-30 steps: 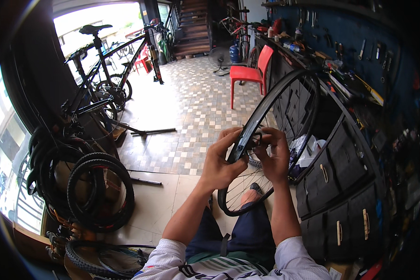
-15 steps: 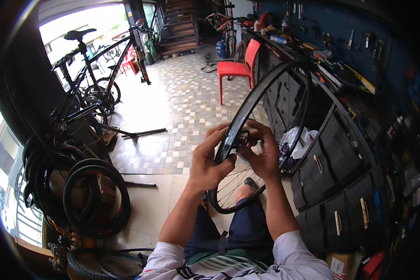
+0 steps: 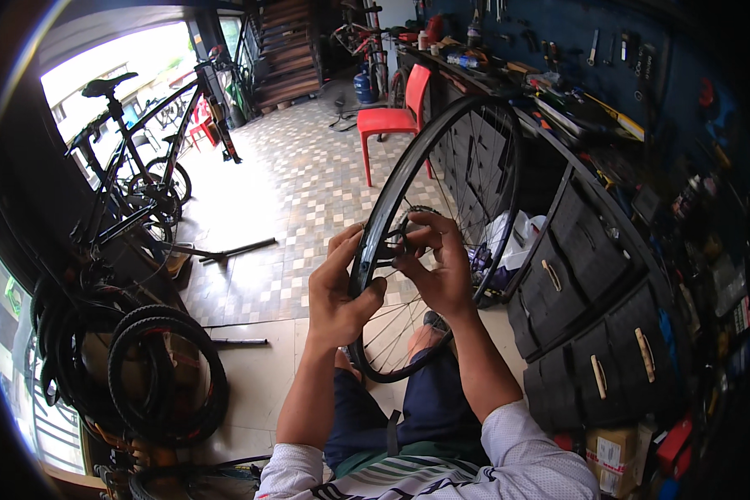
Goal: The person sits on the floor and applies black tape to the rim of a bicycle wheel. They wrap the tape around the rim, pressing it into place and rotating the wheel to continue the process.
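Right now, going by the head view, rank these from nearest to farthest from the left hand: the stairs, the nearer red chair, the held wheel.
1. Wheel: in the left hand, gripped at its rim.
2. Red chair: ahead, beyond the wheel.
3. Stairs: at the far back, left of the chair.

1 black bicycle wheel (image 3: 382,216), glossy-rimmed and thin-spoked, on edge at mid-view, top aslant rightward

Rim (image 3: 380,218) btwn L hand (image 3: 340,292), R hand (image 3: 438,271)
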Tool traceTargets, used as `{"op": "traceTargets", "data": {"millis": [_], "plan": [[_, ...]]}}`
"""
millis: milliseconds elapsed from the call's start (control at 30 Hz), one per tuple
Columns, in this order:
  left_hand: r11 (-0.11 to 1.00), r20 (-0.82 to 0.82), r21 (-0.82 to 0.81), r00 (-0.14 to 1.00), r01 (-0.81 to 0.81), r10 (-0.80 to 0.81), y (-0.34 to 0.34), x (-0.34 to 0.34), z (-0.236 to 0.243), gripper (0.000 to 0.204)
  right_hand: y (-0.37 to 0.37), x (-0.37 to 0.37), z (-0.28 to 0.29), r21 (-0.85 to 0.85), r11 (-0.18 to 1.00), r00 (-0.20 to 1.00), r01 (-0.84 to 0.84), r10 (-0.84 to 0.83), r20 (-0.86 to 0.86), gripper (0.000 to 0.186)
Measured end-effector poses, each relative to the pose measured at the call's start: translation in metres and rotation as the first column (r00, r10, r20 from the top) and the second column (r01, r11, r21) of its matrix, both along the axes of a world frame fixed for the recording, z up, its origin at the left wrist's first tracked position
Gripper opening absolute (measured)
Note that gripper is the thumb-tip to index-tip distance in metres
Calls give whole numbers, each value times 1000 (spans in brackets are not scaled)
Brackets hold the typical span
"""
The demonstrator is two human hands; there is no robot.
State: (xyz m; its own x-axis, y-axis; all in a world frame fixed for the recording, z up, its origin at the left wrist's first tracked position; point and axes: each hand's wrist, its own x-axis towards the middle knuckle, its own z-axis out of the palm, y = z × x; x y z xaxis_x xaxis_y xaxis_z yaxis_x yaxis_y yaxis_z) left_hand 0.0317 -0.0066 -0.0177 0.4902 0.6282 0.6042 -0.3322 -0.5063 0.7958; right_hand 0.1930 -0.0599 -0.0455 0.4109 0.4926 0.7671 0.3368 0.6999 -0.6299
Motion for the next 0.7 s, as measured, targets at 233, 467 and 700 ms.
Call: {"op": "traceTargets", "data": {"millis": [233,467,700], "plan": [[996,-6,89,1000,-29,30,0,-2,1,69,3,7,0,-107,994,999,16,-12,38,18],[992,19,123,1000,20,-23,5,-7,2,72,-11,13,24,-8,989,881,150,-130,454,38],[993,13,116,1000,11,-13,3,-6,5,70,-10,6,22,-29,981,922,191,-169,348,34]]}}
